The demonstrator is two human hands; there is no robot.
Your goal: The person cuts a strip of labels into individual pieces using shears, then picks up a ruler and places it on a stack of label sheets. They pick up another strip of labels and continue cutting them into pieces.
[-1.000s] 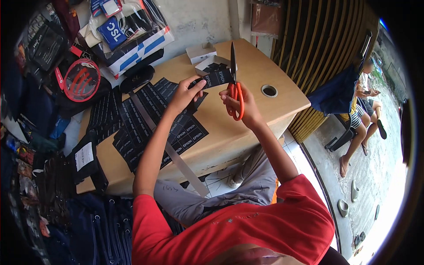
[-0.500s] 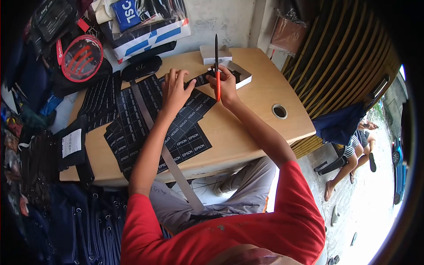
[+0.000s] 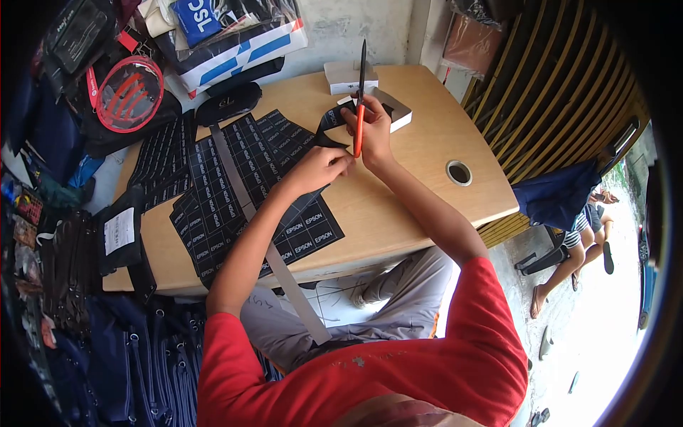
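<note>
My right hand is closed around scissors with orange handles and dark blades pointing up, away from me. Against the same fingers lies a black strip printed EPSON, which bends down toward my left hand. My left hand has its fingers curled in a pinch at the corner of a black EPSON sheet; the exact grip is partly hidden. More black EPSON sheets lie overlapping on the table under my left forearm. A long grey metal ruler-like strip lies across them and overhangs the near edge.
White open boxes stand behind my right hand on the wooden table. A round cable hole is at right. A black case and a labelled black pouch sit at left. A person sits outside, far right.
My left hand has moved down and right from the sheets, its spread fingers now curled at a corner. The right hand, still with the scissors, has shifted slightly right; the strip now bends upward.
</note>
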